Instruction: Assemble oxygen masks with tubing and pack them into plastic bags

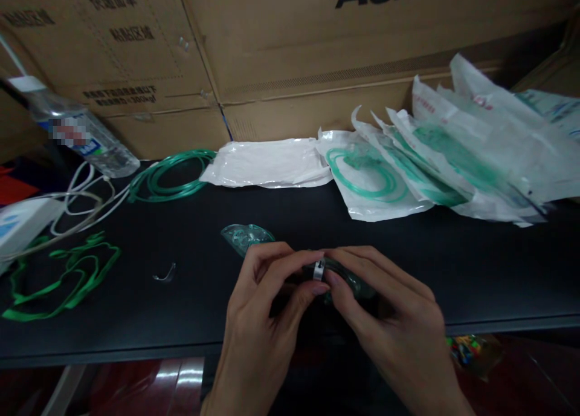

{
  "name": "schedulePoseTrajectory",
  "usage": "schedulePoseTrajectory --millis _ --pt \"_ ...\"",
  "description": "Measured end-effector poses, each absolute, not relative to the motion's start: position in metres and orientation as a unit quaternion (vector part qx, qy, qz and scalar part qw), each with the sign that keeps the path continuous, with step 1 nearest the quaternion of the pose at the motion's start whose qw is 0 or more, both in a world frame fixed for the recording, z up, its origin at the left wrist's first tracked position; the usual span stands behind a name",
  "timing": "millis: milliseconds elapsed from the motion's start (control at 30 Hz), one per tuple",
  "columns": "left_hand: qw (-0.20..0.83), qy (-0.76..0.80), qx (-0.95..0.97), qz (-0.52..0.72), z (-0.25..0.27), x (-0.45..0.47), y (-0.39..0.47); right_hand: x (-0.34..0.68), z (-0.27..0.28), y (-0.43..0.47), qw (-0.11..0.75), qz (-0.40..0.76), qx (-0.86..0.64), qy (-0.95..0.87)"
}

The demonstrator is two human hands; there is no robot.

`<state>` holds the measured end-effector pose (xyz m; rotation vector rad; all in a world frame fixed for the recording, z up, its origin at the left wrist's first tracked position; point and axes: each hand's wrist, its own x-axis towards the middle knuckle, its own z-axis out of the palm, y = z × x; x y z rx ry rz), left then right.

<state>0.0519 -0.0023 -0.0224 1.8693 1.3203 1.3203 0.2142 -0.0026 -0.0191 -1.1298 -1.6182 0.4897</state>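
Near the table's front edge, my left hand and my right hand meet around a dark green see-through plastic piece. A short silver strip crosses it between my fingertips. Both hands are closed, thumbs and fingers pinching the piece from either side of the strip. Fingers hide most of it, so its full shape cannot be made out. Just beyond my left fingers a clear green face mask lies on the black table. Further left are a small bent metal strip and a loose green elastic strap.
Coiled green tubing lies at the back left beside white cables and a tilted plastic bottle. A white packet and several clear-fronted pouches with green tubing line the back. Cardboard boxes stand behind.
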Motion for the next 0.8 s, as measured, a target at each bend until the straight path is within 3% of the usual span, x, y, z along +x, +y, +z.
schedulePoseTrajectory --millis 133,533,667,800 --pt "0.246 0.477 0.686 0.491 -0.022 0.053 -0.003 0.212 -0.021 0.000 0.516 0.213 -0.506 -0.657" --pt "0.479 0.505 0.496 0.519 -0.017 0.050 0.004 0.220 -0.024 0.001 0.517 0.252 -0.459 -0.678" --pt "0.453 0.523 0.501 0.521 -0.015 0.051 0.001 0.218 -0.023 -0.001 0.535 0.246 -0.450 -0.672" --pt "0.327 0.532 0.595 0.507 -0.011 0.048 -0.001 0.218 -0.020 -0.002 0.535 0.261 -0.450 -0.666"
